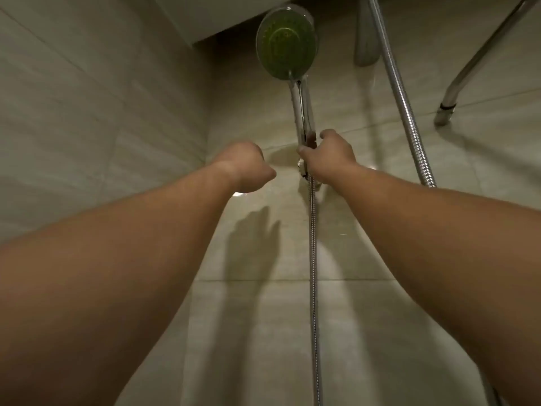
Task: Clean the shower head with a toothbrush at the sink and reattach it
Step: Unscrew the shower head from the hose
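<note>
Both bare forearms reach up toward the tiled wall (102, 92), nearest the lens. At the lower end of the chrome handle, the right hand (329, 158) grasps the shower head (287, 43); the green spray face stands well above that hand, while the metal hose (313, 259) hangs straight down just below it. Just beside it, level with it and apart from the handle, the left hand (246, 167) is clenched on nothing visible, and a second hose run (395, 77) passes above and beyond the right hand.
</note>
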Action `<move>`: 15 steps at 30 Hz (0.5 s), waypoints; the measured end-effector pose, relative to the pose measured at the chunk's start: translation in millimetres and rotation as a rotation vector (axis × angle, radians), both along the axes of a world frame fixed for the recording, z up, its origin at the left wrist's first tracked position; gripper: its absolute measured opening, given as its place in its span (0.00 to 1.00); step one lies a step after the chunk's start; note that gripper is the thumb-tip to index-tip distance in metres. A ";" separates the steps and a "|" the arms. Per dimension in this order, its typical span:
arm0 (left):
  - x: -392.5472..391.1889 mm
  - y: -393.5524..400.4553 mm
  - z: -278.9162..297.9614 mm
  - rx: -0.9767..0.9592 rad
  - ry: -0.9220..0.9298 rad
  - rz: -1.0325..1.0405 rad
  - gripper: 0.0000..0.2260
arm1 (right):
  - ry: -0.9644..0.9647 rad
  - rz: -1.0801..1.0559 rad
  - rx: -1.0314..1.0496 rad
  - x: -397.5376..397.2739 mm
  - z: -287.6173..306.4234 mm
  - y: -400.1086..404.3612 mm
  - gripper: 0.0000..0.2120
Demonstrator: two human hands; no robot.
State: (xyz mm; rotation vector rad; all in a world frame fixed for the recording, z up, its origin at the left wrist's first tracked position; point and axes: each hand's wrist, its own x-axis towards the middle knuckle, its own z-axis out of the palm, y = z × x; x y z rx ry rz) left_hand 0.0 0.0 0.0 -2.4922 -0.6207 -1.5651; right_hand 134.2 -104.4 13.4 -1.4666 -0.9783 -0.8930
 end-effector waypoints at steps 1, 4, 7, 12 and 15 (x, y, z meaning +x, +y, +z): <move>3.3 0.9 2.8 -0.020 0.013 -0.007 0.13 | -0.021 0.034 0.006 -0.2 3.2 1.7 0.23; 14.0 5.7 7.7 -0.015 0.000 0.005 0.11 | -0.061 0.078 0.018 7.0 12.0 7.7 0.18; 23.2 12.0 11.7 -0.007 0.005 0.003 0.11 | -0.097 0.071 0.018 13.2 17.1 11.3 0.17; 26.3 16.7 14.7 -0.009 -0.017 -0.022 0.11 | -0.151 0.022 0.004 17.9 20.6 13.5 0.16; 24.3 14.4 17.1 0.003 -0.029 -0.024 0.11 | -0.179 -0.020 -0.010 17.5 22.2 14.3 0.16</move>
